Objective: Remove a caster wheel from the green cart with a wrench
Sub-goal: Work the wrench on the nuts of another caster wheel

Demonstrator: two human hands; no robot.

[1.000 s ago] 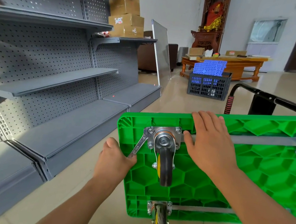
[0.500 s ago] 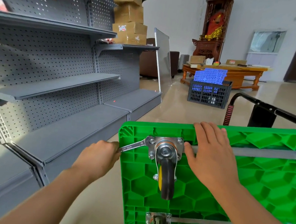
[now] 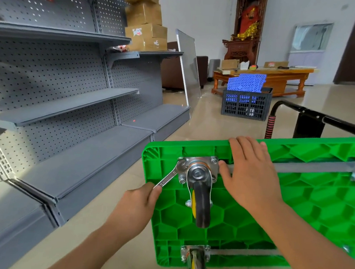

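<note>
**Wrench seated on the caster plate's corner bolt**

The green cart [image 3: 295,210] stands tipped on its side on the glossy tiled floor [image 3: 227,126], its moulded plastic underside a lattice of honeycomb ribs. Near its upper left corner sits the caster wheel [image 3: 201,204]: a dark rubber tyre on a yellow hub, held in a shiny steel fork and square bolted plate. The left hand [image 3: 137,206] has its grip closed around the handle of a flat steel wrench [image 3: 169,176], whose head fits the plate's upper-left bolt. The right hand [image 3: 253,174] lies flat, fingers straight over the cart's top edge. Grey perforated metal shelving [image 3: 57,92] stands alongside.
</note>
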